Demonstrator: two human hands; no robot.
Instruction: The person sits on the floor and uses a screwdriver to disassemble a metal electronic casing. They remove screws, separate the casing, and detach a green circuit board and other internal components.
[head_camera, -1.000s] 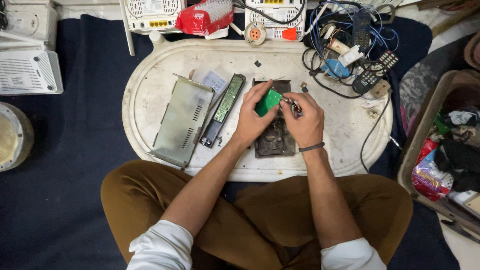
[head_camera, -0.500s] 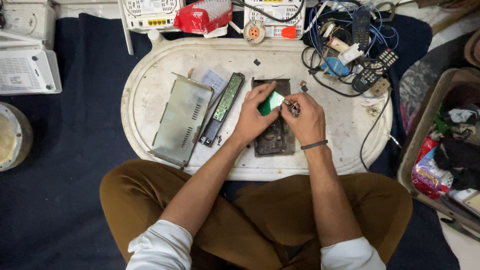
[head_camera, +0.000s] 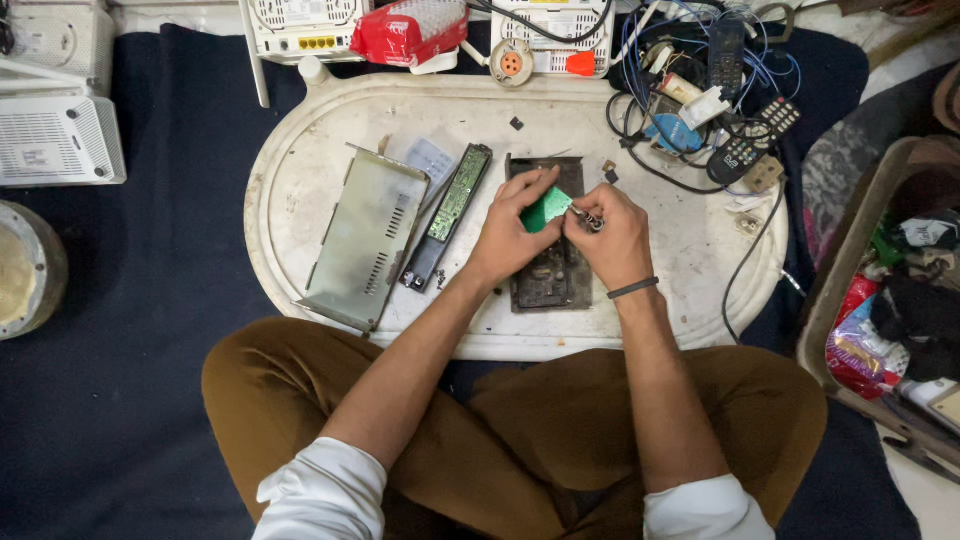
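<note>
Green circuit board (head_camera: 545, 209) stays pinched in left fingers (head_camera: 527, 190); right fingers (head_camera: 583, 207) seemingly still grip a small metal tool (head_camera: 590, 219).

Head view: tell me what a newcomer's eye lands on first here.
The bright green circuit board stands out at the centre of the white oval tray, pinched in the left hand while the right hand holds a small metal part against it. Left of them lie a grey metal cover and a long narrow circuit board. A tangle of cables and remotes crowds the tray's far right corner.

2 hands (head_camera: 515, 235), 1 green board (head_camera: 545, 208), 1 metal cover (head_camera: 365, 240), perhaps 2 remotes (head_camera: 750, 140)
</note>
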